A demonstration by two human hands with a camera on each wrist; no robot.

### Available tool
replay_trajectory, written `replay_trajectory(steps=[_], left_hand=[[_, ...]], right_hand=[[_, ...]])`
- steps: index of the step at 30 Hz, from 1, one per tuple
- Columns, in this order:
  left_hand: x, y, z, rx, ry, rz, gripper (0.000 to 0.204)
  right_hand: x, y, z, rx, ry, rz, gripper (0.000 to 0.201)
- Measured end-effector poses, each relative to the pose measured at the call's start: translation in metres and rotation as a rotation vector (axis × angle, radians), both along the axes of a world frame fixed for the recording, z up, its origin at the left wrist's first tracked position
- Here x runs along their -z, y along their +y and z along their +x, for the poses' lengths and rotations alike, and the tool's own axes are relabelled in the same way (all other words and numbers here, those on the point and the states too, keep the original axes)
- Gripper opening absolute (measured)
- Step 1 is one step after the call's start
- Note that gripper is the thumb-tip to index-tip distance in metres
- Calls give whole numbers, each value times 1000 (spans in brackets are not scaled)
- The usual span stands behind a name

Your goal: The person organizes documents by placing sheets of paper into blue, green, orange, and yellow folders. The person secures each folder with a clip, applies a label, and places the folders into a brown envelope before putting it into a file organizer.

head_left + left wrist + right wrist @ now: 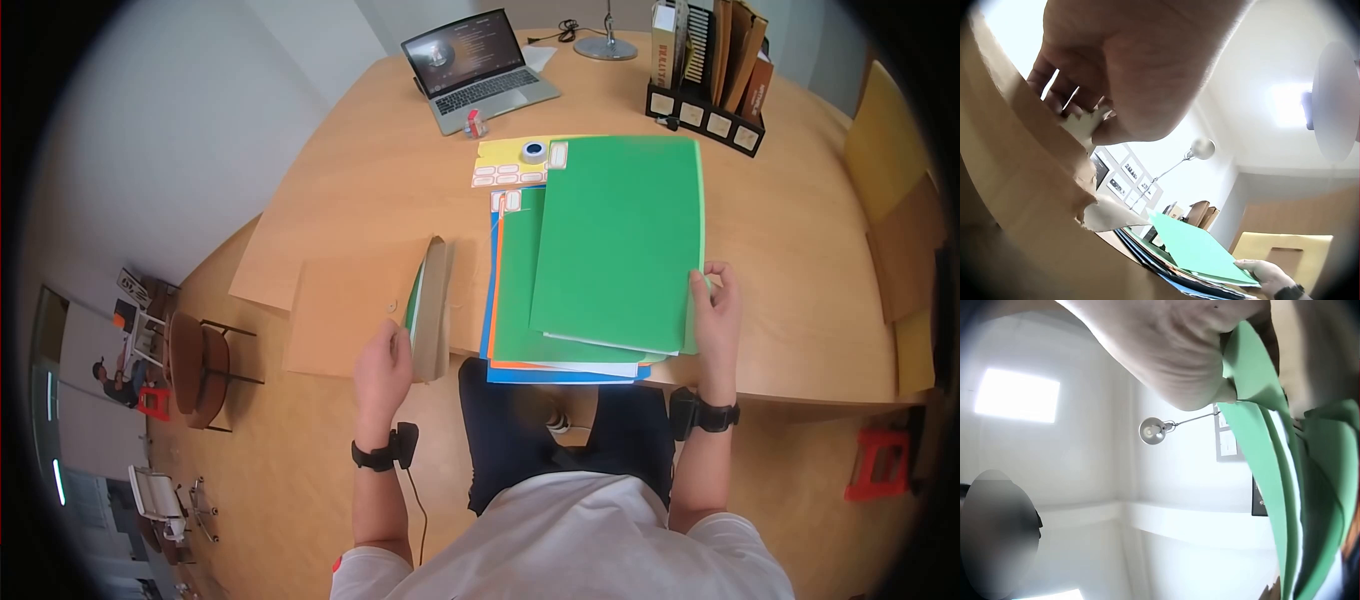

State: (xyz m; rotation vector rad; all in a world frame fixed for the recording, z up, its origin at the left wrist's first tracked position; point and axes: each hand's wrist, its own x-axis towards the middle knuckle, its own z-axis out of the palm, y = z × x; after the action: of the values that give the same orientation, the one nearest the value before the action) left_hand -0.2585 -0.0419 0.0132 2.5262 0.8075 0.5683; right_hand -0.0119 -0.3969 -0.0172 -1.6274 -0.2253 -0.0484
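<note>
My left hand (pixel 384 368) grips the brown kraft document envelope (pixel 350 295) by its near right part. Its mouth stands partly spread, with a green edge and white paper (pixel 414 305) showing inside. In the left wrist view, the fingers (pixel 1072 94) curl over the envelope's torn-looking edge (pixel 1088 200). On the right, my right hand (pixel 716 315) pinches the right edge of a green folder (pixel 620 240), thumb on top. That folder lies askew over another green folder (pixel 517 300), with orange and blue folders (pixel 560 376) underneath. White sheets poke out between them.
Behind the folders lie a yellow label sheet (pixel 495 155) and a tape roll (pixel 535 152). Farther back stand a laptop (pixel 480 85), a small red-and-clear item (pixel 474 124), a lamp base (pixel 605 47) and a black file holder (pixel 700 115). The stack overhangs the table's front edge.
</note>
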Motion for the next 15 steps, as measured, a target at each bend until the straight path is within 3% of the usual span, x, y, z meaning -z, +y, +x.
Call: replay_trajectory(steps=[3,6,8,12,15], left_hand=[[1,2,0,15,-38,-39,21],[0,2,0,41,-112,-110,22],[-4,0,-1,60,-172,-178,25],[-7,1,-2,68,-189,-136,25],[-11,-4,0,64,-190,-133,25]], right_hand=[[-8,-2,-5,63,23,127,18],[-31,5,-21,151,14,437,24],[-42,5,-27,86,60,562,27],[-44,-1,-31,-235,304,485,27],[-40,12,-26,-310,333,351,21]])
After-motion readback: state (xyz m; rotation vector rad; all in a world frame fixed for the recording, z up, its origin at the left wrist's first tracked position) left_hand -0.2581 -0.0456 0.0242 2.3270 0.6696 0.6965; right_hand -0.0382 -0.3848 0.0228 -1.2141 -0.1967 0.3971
